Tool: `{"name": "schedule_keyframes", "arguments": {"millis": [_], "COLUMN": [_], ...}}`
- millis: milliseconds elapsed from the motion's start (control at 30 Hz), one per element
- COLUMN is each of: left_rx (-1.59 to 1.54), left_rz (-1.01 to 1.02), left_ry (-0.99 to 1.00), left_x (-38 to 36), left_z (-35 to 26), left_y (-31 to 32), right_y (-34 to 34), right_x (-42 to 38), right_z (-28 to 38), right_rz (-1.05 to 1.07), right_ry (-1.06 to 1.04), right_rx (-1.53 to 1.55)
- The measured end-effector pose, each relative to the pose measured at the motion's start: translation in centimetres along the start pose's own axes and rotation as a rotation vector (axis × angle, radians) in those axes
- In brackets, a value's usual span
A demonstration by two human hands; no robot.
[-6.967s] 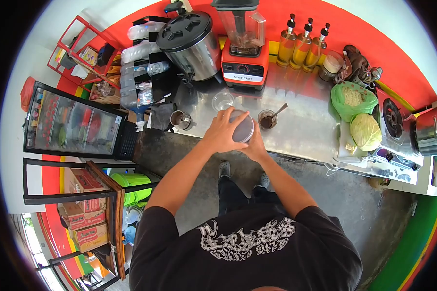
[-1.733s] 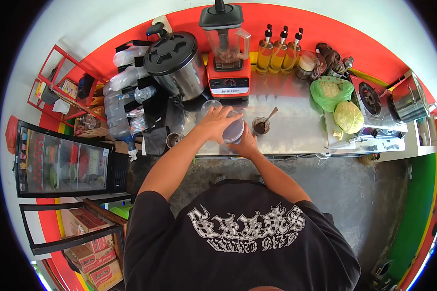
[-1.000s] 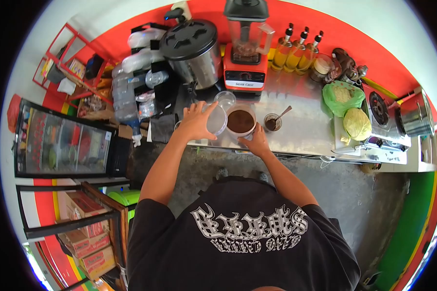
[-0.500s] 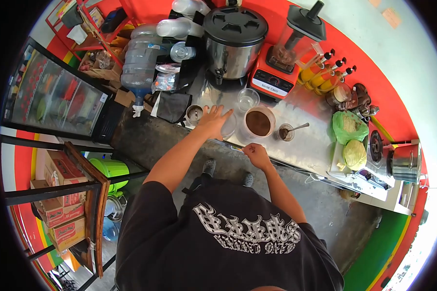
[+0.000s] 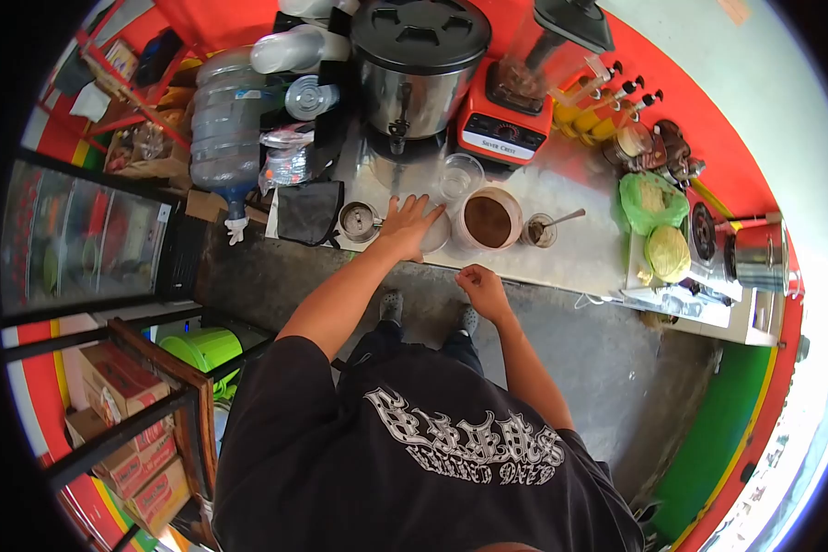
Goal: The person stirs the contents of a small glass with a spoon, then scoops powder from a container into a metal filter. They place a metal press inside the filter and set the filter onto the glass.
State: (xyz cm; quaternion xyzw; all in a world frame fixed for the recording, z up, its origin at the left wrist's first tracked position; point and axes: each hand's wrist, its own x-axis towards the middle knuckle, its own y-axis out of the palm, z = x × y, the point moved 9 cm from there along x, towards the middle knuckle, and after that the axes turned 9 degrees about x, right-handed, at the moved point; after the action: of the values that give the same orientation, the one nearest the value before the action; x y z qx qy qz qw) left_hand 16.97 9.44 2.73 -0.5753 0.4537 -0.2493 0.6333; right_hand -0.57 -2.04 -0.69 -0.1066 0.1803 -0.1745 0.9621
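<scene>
My left hand is spread over a round translucent lid on the steel counter, its fingers apart. Left of it sits a small metal cup. Off the counter's front edge, my right hand is curled closed; whatever its fingers hold, if anything, is too small to make out. Between and beyond the hands stands an open tub of brown powder, with a clear plastic cup behind it. A small jar with a spoon in it is to the tub's right.
Behind are a steel urn, a red blender and yellow pump bottles. A green bag and a cabbage lie right, near a pot. A black cloth and a water jug are left.
The camera view has shifted, so the counter items appear slightly further left and higher. My left hand stays spread at the lid, and my right hand remains curled near the counter's edge.
</scene>
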Motion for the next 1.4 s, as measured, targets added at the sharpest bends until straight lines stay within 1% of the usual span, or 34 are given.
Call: {"name": "schedule_keyframes", "arguments": {"millis": [167, 233, 267, 300, 333, 367, 433, 467, 533, 567, 633, 767, 833, 900, 967, 1000, 1033, 1100, 1133, 1167, 1233, 1267, 1333, 1367, 1400], "left_rx": [-0.028, -0.12, -0.107, -0.166, -0.225, -0.213, -0.296, -0.288, -0.32, -0.32, -0.341, -0.356, -0.355, -0.357, -0.362, -0.359, -0.37, -0.381, -0.385, -0.391, -0.388, -0.383, -0.393, -0.397, -0.4], "left_rz": [-0.073, -0.178, -0.177, -0.254, -0.332, -0.334, -0.382, -0.382, -0.477, -0.475, -0.54, -0.582, -0.601, -0.618, -0.608, -0.612, -0.615, -0.62, -0.613, -0.606, -0.599, -0.592, -0.581, -0.57, -0.572], "left_ry": [0.04, -0.015, 0.005, -0.027, -0.065, -0.063, -0.164, -0.17, -0.211, -0.208, -0.188, -0.146, -0.138, -0.131, -0.096, -0.101, -0.085, -0.076, -0.068, -0.061, -0.047, -0.03, -0.016, 0.006, 0.001], "left_x": [-0.8, -1.5, -1.7, -2.3, -3.0, -3.5, -4.8, -5.2, -6.4, -6.8, -7.5, -7.2, -6.8, -6.4, -6.0, -5.9, -5.7, -5.5, -5.3, -5.1, -4.6, -4.2, -3.9, -3.7, -3.3], "left_z": [-0.2, 0.4, 0.3, 0.7, 1.3, 1.5, 3.2, 3.8, 4.9, 4.9, 4.3, 2.2, 1.3, 0.2, -1.3, -1.8, -2.5, -3.3, -3.7, -4.2, -5.1, -5.6, -6.7, -7.3, -7.6], "left_y": [-1.6, -3.1, -3.4, -4.2, -5.1, -5.4, -6.1, -6.0, -6.2, -6.1, -7.6, -9.6, -10.1, -10.6, -11.2, -11.5, -11.8, -12.0, -11.9, -11.8, -11.6, -11.5, -12.0, -12.2, -12.1], "right_y": [-2.5, -5.0, -6.3, -7.4, -9.2, -10.9, -13.8, -14.9, -17.8, -18.6, -21.0, -23.1, -22.9, -23.0, -22.4, -22.4, -22.4, -22.3, -22.0, -22.0, -21.7, -21.7, -21.7, -21.9, -21.7], "right_x": [-1.4, -2.2, -2.7, -3.0, -3.4, -3.5, -3.4, -2.9, -2.3, -1.8, -1.2, 2.1, 4.4, 5.4, 6.6, 6.4, 6.3, 5.5, 4.5, 3.8, 2.5, 1.8, 0.1, -0.2, -0.1], "right_z": [0.5, 1.4, 1.5, 1.4, 1.1, 0.9, 0.9, 0.8, 1.4, 1.8, 2.6, 2.6, 2.4, 2.5, 2.5, 3.1, 3.2, 4.6, 5.9, 6.6, 8.0, 8.3, 9.9, 9.9, 9.5], "right_rz": [-0.143, -0.257, -0.318, -0.334, -0.417, -0.494, -0.579, -0.574, -0.641, -0.644, -0.758, -0.764, -0.655, -0.656, -0.54, -0.573, -0.567, -0.559, -0.541, -0.536, -0.479, -0.473, -0.487, -0.481, -0.416], "right_ry": [-0.005, -0.077, -0.083, -0.079, -0.062, -0.052, -0.066, -0.07, -0.138, -0.136, -0.072, -0.06, -0.082, -0.109, -0.084, -0.126, -0.132, -0.25, -0.255, -0.256, -0.364, -0.364, -0.473, -0.475, -0.444], "right_rx": [0.011, -0.076, -0.068, -0.056, -0.063, -0.071, -0.041, -0.033, 0.094, 0.094, 0.056, 0.08, 0.1, 0.079, 0.001, -0.045, -0.044, -0.162, -0.2, -0.203, -0.176, -0.18, -0.234, -0.238, -0.25]}}
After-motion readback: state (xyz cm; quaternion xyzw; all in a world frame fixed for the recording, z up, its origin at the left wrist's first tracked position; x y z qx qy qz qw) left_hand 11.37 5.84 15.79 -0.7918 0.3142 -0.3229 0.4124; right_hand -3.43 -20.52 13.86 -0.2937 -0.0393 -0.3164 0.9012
